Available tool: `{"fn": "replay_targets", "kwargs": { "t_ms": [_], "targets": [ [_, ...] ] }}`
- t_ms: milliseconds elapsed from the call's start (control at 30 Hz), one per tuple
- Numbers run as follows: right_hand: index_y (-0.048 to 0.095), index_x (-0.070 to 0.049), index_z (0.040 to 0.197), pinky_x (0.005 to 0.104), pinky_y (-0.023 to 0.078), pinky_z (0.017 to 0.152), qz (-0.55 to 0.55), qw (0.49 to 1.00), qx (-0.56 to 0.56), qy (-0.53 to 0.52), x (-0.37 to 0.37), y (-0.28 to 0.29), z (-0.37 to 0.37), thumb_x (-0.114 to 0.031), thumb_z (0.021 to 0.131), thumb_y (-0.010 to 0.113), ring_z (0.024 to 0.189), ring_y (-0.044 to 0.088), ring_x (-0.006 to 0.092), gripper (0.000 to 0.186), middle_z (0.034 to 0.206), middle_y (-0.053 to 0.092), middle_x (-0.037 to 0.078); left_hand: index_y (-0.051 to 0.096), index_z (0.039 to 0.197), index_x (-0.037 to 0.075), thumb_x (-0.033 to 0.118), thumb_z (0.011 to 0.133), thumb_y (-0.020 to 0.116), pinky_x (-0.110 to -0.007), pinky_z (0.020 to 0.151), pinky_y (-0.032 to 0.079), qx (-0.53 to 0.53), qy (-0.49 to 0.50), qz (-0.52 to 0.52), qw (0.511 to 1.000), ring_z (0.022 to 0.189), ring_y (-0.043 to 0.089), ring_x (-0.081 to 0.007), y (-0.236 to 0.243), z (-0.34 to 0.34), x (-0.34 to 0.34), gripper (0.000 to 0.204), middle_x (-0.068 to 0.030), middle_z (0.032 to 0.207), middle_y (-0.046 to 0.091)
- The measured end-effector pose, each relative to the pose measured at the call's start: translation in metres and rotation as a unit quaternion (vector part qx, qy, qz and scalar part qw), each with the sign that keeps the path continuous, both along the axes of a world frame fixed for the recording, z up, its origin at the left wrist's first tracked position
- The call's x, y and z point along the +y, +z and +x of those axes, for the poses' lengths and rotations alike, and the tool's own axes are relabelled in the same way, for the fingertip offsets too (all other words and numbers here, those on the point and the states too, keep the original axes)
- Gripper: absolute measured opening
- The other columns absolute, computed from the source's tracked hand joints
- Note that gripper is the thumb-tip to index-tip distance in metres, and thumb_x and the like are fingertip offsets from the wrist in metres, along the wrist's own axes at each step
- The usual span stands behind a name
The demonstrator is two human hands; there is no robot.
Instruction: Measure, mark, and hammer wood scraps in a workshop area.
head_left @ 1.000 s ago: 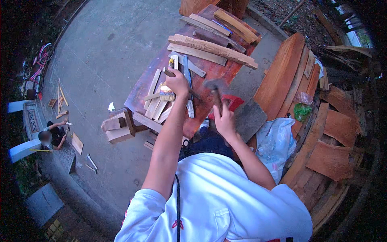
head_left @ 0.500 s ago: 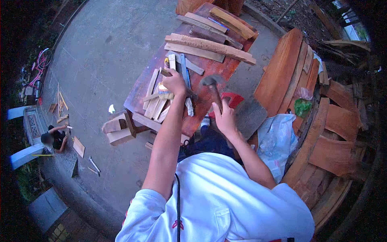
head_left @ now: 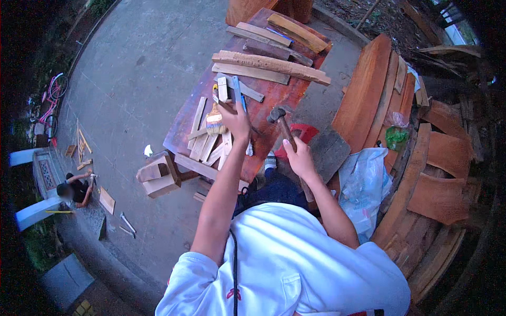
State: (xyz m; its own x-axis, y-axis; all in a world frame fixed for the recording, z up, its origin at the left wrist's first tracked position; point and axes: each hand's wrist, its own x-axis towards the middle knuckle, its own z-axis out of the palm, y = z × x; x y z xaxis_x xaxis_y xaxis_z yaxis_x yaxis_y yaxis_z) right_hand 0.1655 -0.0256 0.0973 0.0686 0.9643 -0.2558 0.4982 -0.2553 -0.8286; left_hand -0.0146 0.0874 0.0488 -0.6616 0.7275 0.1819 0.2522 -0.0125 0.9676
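My right hand [head_left: 300,158] is closed round the wooden handle of a hammer [head_left: 285,127], whose dark head points up and away over the table's right edge. My left hand [head_left: 240,125] grips a narrow brown wooden piece [head_left: 226,107], its upper end poking out past the fingers. The piece's lower part is hidden by the hand. Just left of that hand, a wide paintbrush [head_left: 215,122] with pale bristles lies on a heap of light wooden strips [head_left: 200,146]. A flat grey-blue strip [head_left: 236,89] stands out beyond my knuckles. All this is above a reddish-brown table [head_left: 184,124].
Longer boards [head_left: 269,66] lie across the table's far end. A wooden box-like piece [head_left: 158,176] sits left of the table. A red object [head_left: 303,134], plastic bags [head_left: 363,184] and big planks [head_left: 363,95] are on the right. Far left, another person [head_left: 79,189] works low down.
The hammer, blurred before, now shows sharply, its head slightly lower. My left hand has shifted a little right and down with the wooden piece. The other person's arms have moved.
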Motion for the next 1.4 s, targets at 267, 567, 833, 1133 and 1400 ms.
{"fn": "replay_targets", "kwargs": {
  "t_ms": [267, 567, 833, 1133, 1400],
  "targets": [
    [0.063, 0.004, 0.097, 0.0457, 0.050, 0.073, -0.025, 0.998, 0.041, -0.042, -0.023, -0.021, 0.013, -0.035, 0.101, 0.058, 0.081, 0.069, 0.0380, 0.039, 0.083, 0.067, 0.025, 0.044, 0.123, 0.001, 0.020, 0.095, 0.064, -0.029, 0.073, 0.043, -0.144, -0.094, 0.055, 0.984, 0.079, 0.048, -0.0133, 0.001, 0.012, -0.035, 0.040, -0.0038, 0.091, 0.048],
    [0.063, 0.003, 0.093, 0.0453, 0.049, 0.072, -0.038, 0.995, 0.050, -0.079, -0.023, -0.028, 0.028, -0.036, 0.100, 0.058, 0.079, 0.067, 0.0351, 0.041, 0.081, 0.067, 0.022, 0.053, 0.108, 0.004, 0.032, 0.108, 0.041, -0.028, 0.071, 0.045, -0.187, -0.108, 0.129, 0.968, 0.075, 0.049, -0.0115, 0.032, 0.016, -0.037, 0.030, -0.0016, 0.084, 0.049],
    [0.065, 0.003, 0.100, 0.0468, 0.050, 0.073, 0.008, 0.997, 0.012, -0.070, -0.027, -0.031, 0.029, -0.038, 0.100, 0.058, 0.081, 0.068, 0.0415, 0.041, 0.084, 0.068, 0.025, 0.061, 0.092, 0.000, 0.008, 0.101, 0.053, -0.035, 0.060, 0.046, 0.123, -0.224, 0.063, 0.965, 0.066, 0.058, -0.0210, 0.068, -0.009, -0.042, 0.015, -0.0097, 0.078, 0.057],
    [0.065, 0.003, 0.104, 0.0479, 0.051, 0.077, -0.026, 0.997, 0.058, -0.044, -0.027, -0.021, 0.025, -0.036, 0.099, 0.058, 0.090, 0.068, 0.0435, 0.041, 0.090, 0.069, 0.028, 0.060, 0.105, 0.001, -0.006, 0.093, 0.054, -0.037, 0.063, 0.047, 0.263, -0.264, 0.063, 0.926, 0.073, 0.060, -0.0266, 0.066, -0.012, -0.051, 0.014, -0.0130, 0.085, 0.059],
    [0.064, 0.004, 0.100, 0.0498, 0.051, 0.073, -0.037, 0.999, 0.005, -0.009, -0.018, -0.018, 0.019, -0.034, 0.099, 0.060, 0.086, 0.067, 0.0463, 0.038, 0.084, 0.067, 0.028, 0.059, 0.106, 0.001, 0.001, 0.097, 0.051, -0.042, 0.073, 0.047, 0.263, -0.173, 0.079, 0.946, 0.079, 0.058, -0.0343, 0.064, -0.009, -0.049, 0.012, -0.0170, 0.090, 0.054]
  ]
}}
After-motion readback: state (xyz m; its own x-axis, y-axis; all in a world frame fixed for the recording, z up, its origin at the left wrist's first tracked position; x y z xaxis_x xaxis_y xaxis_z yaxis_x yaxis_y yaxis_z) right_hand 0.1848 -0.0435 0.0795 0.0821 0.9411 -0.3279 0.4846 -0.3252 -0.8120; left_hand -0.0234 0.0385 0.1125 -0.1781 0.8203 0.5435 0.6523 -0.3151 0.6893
